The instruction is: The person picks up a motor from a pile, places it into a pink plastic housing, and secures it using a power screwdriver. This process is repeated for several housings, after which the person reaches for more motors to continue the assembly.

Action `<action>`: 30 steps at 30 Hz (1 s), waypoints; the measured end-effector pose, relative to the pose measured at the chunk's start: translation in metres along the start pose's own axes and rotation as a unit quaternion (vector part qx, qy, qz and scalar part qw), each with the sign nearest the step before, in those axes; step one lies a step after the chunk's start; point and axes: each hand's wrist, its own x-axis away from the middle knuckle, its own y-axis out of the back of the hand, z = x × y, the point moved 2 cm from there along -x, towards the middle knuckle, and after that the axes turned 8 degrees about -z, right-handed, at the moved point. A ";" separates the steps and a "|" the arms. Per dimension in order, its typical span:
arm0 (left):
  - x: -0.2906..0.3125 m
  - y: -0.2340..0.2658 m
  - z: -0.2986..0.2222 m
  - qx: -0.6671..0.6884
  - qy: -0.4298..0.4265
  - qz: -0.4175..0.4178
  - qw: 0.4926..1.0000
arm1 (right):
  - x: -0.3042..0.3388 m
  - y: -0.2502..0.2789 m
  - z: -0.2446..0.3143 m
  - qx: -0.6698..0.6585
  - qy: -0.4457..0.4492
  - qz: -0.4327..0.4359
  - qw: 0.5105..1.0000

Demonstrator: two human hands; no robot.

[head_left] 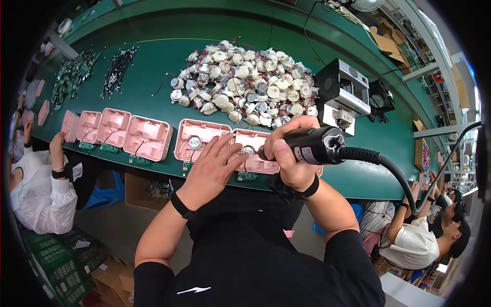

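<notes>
Driver label: a pale printed sticker sits on the black electric screwdriver right of centre; its print is too small to read.
Shirt mark: a white swoosh-like logo, lower left of centre.
Right hand: fingers clenched around the screwdriver, whose bit is hard to make out.
Left hand: fingers spread and released, reaching over the pink housing at centre.
Housing: on the green counter, its right end hidden by the right hand.
Motor: inside the housing, partly covered by left fingertips.
Circuit board: below the housing's near edge.
</notes>
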 end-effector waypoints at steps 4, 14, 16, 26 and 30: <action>0.002 -0.002 0.002 0.007 0.002 -0.007 1.000 | 0.002 -0.005 -0.003 -0.012 -0.016 0.009 1.000; -0.003 -0.004 0.003 0.030 -0.010 -0.033 0.999 | 0.005 -0.002 -0.012 0.028 -0.018 0.027 0.999; -0.004 -0.005 0.002 0.029 -0.017 -0.030 0.999 | 0.008 -0.001 -0.009 0.004 -0.010 0.004 1.000; -0.007 -0.014 -0.011 0.013 -0.007 -0.033 0.999 | -0.026 0.115 0.083 0.038 0.140 -0.185 0.972; -0.017 -0.024 -0.023 0.003 -0.007 -0.033 0.999 | -0.059 0.160 0.089 0.104 0.159 -0.228 0.955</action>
